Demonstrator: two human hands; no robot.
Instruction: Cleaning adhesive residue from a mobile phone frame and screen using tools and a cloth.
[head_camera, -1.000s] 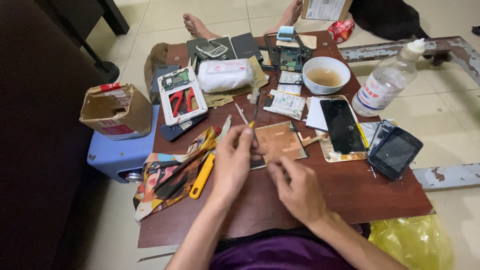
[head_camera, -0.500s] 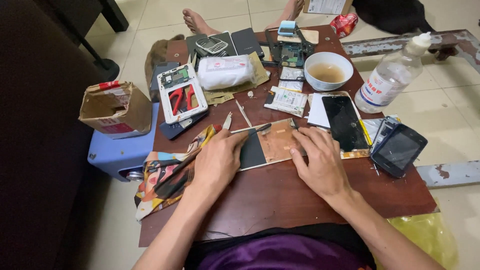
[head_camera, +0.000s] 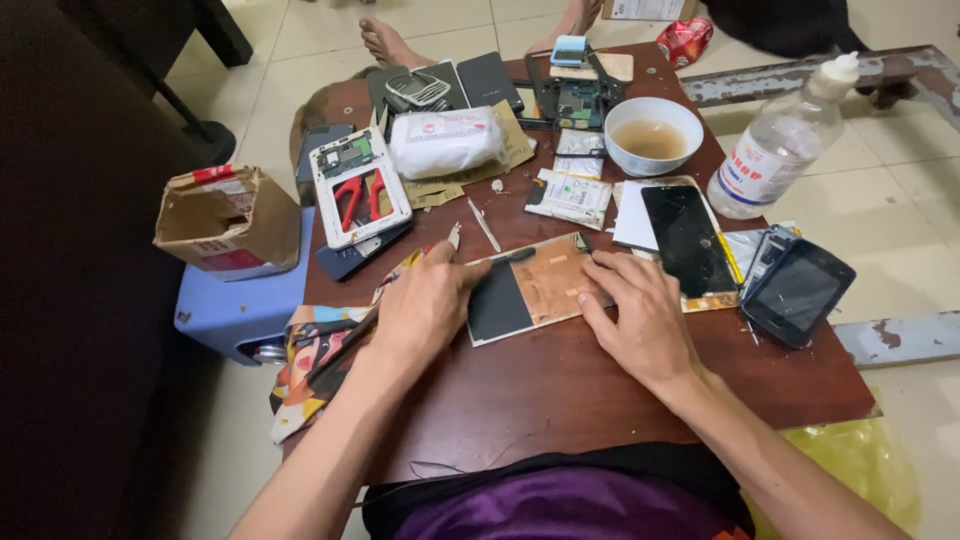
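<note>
Panel (head_camera: 530, 288), a flat black-and-copper sheet, lay mid-tabletop (head_camera: 600, 390). A moment earlier both hands worked close together over it; now they had spread apart, left hand (head_camera: 425, 305) flat on its left edge, right hand (head_camera: 640, 320) flat on its right edge, pinning it. A dark phone (head_camera: 686, 240) lay just beside it.

dark phone screen (head_camera: 686, 238) mid-table, torn cardboard box (head_camera: 226, 218) far left

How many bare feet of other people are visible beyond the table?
2: one foot on the tiles past the far left corner, another foot partly cut off at the top edge. Others may be hidden.
</note>
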